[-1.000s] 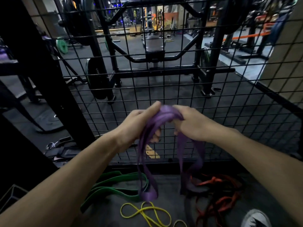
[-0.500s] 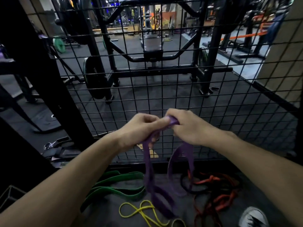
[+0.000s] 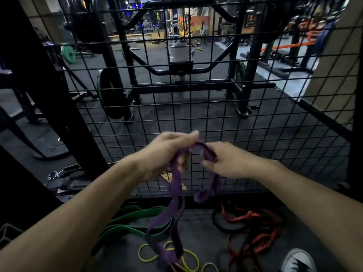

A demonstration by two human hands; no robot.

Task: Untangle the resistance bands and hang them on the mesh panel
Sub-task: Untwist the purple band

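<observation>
Matt rubbery purple band; black metal mesh panel.

Dim gym. Dark rubber floor throughout. Black rack frame mid-room, weight plate leaning left, green plate far left, beige wall right, lit far end.

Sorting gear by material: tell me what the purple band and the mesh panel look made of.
Purple band: looks like matte rubber or latex; it hangs limp in flat strips.
Mesh panel: seems black-coated metal wire; thin rigid rods form a straight square grid.
</observation>
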